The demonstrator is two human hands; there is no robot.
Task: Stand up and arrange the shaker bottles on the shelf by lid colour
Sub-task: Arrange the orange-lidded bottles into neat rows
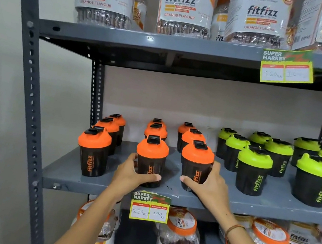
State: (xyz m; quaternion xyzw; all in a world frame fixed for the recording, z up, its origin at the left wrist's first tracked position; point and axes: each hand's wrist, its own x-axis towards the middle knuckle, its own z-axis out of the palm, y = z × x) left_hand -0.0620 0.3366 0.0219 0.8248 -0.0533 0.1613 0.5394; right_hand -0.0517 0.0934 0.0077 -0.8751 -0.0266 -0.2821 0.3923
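Fingers (128, 162) wrapped around two front orange-lidded bottles (151, 160), centre frame, left hand (133, 173) and right hand (212, 185); best slid squarely into rows, upright, labels forward.

Open shelf (63, 171) lanes between orange bottle rows (154, 139), green bottles (254, 168) crowded right, headroom above lids

Even bright light, sharp, edges bowed

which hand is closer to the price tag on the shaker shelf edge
Left. The left hand grips a front orange-lidded shaker just above the price tag; the right hand is up and to its right.
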